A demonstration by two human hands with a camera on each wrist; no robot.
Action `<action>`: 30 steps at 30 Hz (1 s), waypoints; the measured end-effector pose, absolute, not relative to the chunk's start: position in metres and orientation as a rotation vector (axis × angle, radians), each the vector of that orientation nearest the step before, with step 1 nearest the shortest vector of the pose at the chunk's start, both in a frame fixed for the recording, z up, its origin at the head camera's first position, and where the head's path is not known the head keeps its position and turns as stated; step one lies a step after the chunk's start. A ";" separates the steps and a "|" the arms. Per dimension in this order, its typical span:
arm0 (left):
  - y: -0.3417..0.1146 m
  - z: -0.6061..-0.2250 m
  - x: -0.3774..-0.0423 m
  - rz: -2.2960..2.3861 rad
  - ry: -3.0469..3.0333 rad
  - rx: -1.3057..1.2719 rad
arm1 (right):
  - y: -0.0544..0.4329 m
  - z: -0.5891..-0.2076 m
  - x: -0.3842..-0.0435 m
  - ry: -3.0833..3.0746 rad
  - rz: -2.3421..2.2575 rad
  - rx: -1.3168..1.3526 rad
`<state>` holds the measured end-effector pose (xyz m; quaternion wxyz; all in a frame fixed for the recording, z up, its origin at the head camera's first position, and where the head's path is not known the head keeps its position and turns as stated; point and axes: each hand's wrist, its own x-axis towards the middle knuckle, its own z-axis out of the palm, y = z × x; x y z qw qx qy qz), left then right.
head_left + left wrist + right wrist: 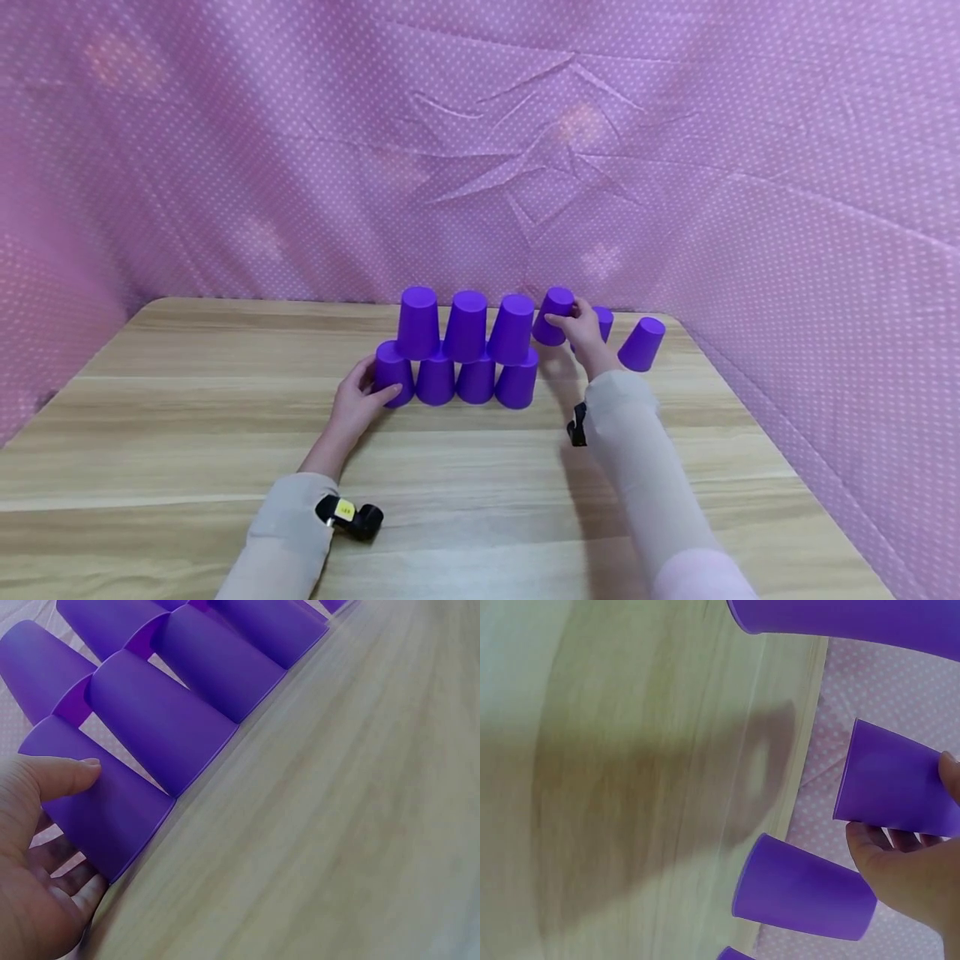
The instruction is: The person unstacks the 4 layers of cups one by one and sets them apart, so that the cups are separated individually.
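Plain purple cups stand upside down in two tiers in the head view: a lower row of several (476, 382) and three upper cups (466, 329) bridging them. My left hand (354, 408) holds the leftmost lower cup (112, 806), its thumb across the front and its fingers round the outer side. To the right of the tiers my right hand (587, 335) grips another upside-down cup (551, 321) between thumb and fingers. This cup is raised off the table in the right wrist view (892, 780), and its far side is hidden.
Two more upside-down purple cups stand at the right: one partly behind my right hand (603, 321), one farther right (642, 346). Beneath everything is a wood-grain table (465, 475). Pink dotted cloth (480, 150) hangs behind its back edge and along the sides.
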<state>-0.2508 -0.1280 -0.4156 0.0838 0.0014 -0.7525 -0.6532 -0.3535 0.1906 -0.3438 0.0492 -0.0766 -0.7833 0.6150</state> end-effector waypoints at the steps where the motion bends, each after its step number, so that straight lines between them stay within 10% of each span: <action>1: -0.128 -0.415 -0.251 -1.948 -2.252 0.006 | 0.190 -0.345 -0.355 -2.381 1.872 -0.242; 30: -0.130 -0.416 -0.251 -1.943 -2.242 -0.022 | 0.174 -0.374 -0.371 -2.293 2.001 -0.336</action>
